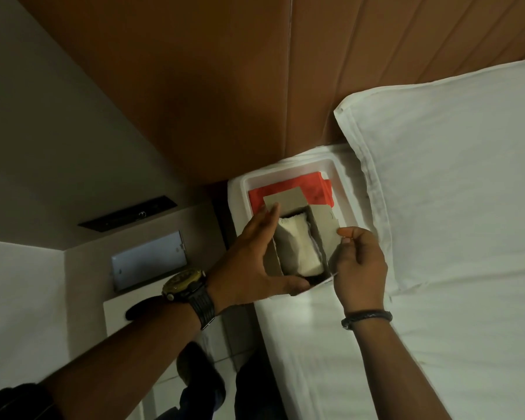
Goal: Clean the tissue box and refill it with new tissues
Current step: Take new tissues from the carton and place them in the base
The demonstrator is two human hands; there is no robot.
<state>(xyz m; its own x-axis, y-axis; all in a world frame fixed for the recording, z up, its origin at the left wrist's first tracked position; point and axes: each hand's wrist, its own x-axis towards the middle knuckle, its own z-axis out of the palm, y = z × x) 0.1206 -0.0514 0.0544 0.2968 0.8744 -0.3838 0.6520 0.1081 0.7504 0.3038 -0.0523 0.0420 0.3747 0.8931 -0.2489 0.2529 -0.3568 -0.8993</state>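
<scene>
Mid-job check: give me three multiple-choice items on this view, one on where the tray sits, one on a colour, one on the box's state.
1. The white tray rests on:
A. the floor
B. the bed
C. the bedside table

2. The sheet under the tissue box in the tray is:
A. red
B. blue
C. green

3. The tissue box is:
A. sealed shut
B. crushed flat
C. open, tissues showing

Answers:
1 B: the tray lies on white bedding beside the pillow.
2 A: red shows behind the box.
3 C: the left hand and right hand hold its flaps apart over white tissues.
</scene>
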